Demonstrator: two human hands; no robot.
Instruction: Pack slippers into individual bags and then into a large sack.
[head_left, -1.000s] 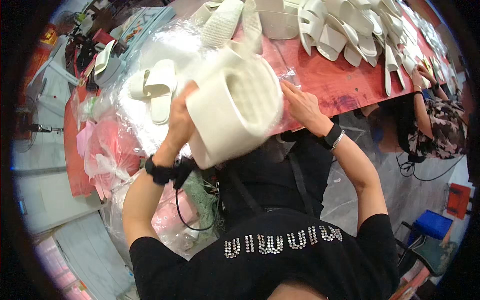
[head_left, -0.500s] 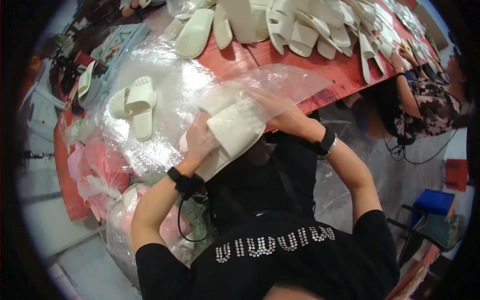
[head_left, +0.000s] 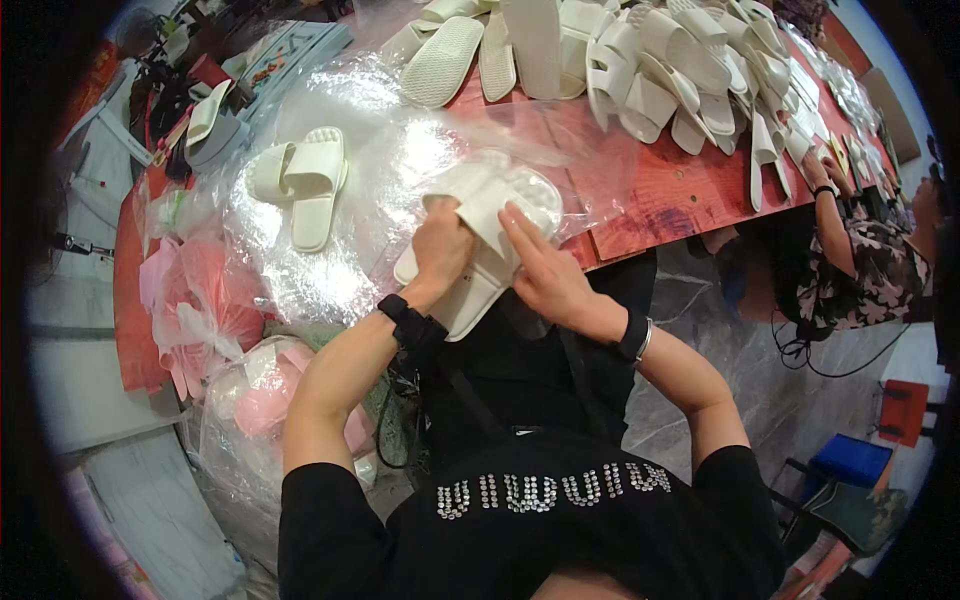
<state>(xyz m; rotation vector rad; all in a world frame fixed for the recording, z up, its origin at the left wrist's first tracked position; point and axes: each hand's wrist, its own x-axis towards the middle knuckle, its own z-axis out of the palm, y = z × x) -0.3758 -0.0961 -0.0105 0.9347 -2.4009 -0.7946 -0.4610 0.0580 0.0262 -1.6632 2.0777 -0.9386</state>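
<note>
A pair of off-white slide slippers [head_left: 480, 288] lies at the front edge of the red table, one overlapping the other, toes pointing away from me. My left hand [head_left: 443, 247] is curled closed at the strap of the left slipper, its fingertips partly hidden. Against the right slipper's strap [head_left: 488, 222] rests my right hand [head_left: 552, 278], with its fingers stretched out. Clear plastic bags [head_left: 385, 150] spread under and behind the pair. Farther left, another pair of off-white slippers [head_left: 313, 200] sits on the shiny plastic.
A heap of off-white slippers [head_left: 665, 60] covers the back of the red table [head_left: 660, 190]. Pink things in clear bags [head_left: 210, 305] hang at the left. A grey-blue case [head_left: 290, 55] stands at back left. On the right, another person's hand [head_left: 822, 170] is at the table.
The slippers have come down onto the table's front edge. My right hand has shifted from their far end to the strap's side, and the plastic film no longer covers it.
</note>
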